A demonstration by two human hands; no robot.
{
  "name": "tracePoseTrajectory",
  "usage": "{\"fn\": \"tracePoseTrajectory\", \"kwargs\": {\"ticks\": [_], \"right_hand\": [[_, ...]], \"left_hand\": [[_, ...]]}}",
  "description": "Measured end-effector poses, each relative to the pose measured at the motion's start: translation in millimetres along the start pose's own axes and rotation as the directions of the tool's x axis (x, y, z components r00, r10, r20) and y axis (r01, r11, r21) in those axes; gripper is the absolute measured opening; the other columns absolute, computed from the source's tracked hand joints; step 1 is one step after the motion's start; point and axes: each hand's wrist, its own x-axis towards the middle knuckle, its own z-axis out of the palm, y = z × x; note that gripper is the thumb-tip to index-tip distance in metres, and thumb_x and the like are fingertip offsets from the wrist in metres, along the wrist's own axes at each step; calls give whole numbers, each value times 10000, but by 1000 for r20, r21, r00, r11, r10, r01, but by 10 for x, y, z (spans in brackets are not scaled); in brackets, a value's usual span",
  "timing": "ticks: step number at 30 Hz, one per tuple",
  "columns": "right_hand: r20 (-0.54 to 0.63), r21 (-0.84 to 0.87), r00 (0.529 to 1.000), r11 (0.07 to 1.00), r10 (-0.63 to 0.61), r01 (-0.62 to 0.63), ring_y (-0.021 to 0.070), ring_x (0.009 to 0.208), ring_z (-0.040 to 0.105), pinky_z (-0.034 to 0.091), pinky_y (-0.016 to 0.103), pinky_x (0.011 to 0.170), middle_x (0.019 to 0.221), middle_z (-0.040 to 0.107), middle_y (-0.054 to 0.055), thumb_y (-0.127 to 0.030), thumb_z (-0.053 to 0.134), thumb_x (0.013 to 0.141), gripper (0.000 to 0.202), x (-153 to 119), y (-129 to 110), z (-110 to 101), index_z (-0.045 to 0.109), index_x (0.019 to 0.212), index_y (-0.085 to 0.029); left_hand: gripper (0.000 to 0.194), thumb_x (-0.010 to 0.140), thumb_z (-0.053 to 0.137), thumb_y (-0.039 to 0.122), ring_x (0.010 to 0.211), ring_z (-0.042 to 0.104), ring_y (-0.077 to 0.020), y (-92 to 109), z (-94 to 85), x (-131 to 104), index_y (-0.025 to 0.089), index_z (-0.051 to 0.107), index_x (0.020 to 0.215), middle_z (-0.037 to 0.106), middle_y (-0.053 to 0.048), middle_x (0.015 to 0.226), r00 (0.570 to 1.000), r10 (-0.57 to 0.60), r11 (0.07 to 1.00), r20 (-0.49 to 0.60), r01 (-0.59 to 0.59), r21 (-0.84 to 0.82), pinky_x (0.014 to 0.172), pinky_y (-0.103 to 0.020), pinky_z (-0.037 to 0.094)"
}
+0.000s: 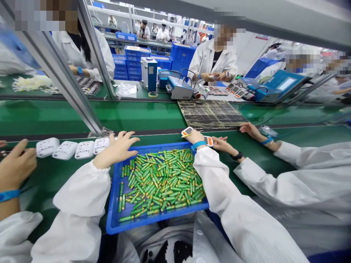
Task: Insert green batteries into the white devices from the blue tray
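Note:
My left hand (pixel 117 149) is open, fingers spread, between the last of several white plastic housings (pixel 84 149) and the upper left corner of a blue tray (pixel 112 208). Nothing is in it. Many green cylindrical batteries (pixel 164 175) with gold-coloured ends lie loose in the tray. Past the tray's upper right corner, my right hand (pixel 196 136), with a blue wristband, is closed around a thin yellow stick (pixel 186 135). Just beyond its fingers is a white-and-orange device with a small screen (pixel 187 130); whether they touch it is unclear. A second such device (pixel 208 141) lies right of the wrist.
A co-worker's hands (pixel 223 144) are close on the right; another person's hand (pixel 18 164) is at the far left. A dark scratched panel (pixel 212 113) lies on the green surface ahead. A metal post (pixel 87 113) rises at the left. Blue instruments (pixel 179 87) stand behind.

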Motion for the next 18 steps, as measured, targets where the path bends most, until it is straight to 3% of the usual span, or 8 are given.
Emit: {"fn": "tracePoseTrajectory", "kwargs": {"ticks": [5,9,12,16,18], "right_hand": [[0,32,1000,999,23,-23,360,1174,635,468,408,945,1181,687,245,-488,699,827,427,91,-203,26,701,1039,-117],[22,136,1000,991,12,-15,354,1194,619,475,398,961,1134,701,224,-345,796,719,301,127,-300,0,687,890,-124],[62,279,997,960,-37,18,340,1102,665,537,369,874,1006,720,192,-255,813,647,261,88,-387,-52,638,798,-133],[133,529,972,843,-195,97,271,889,725,603,351,723,866,712,108,-276,756,686,250,-217,-545,-154,557,794,-171],[192,730,907,672,-374,122,225,866,730,613,326,713,873,714,56,-339,720,716,275,-515,-595,-199,537,865,-197]], "left_hand": [[464,849,570,346,1397,309,-419,-50,13,-46,291,595,1309,424,-128,1526,998,-59,998,1,59,27,1055,-683,249],[458,840,575,335,1381,328,-412,-28,-8,-63,278,603,1294,448,-136,1504,999,-36,999,3,36,-6,1051,-685,253],[470,839,560,295,1345,376,-389,60,-13,-68,273,581,1308,494,-129,1469,999,18,997,-47,-21,-69,1051,-678,259],[639,869,557,346,1345,380,-346,296,-6,-82,264,368,1474,474,-128,1485,972,70,952,-224,-132,-276,1076,-600,288],[813,825,636,458,1386,322,-344,456,-9,-105,251,261,1516,398,-138,1532,945,42,894,-324,-181,-409,1093,-562,297]]}}
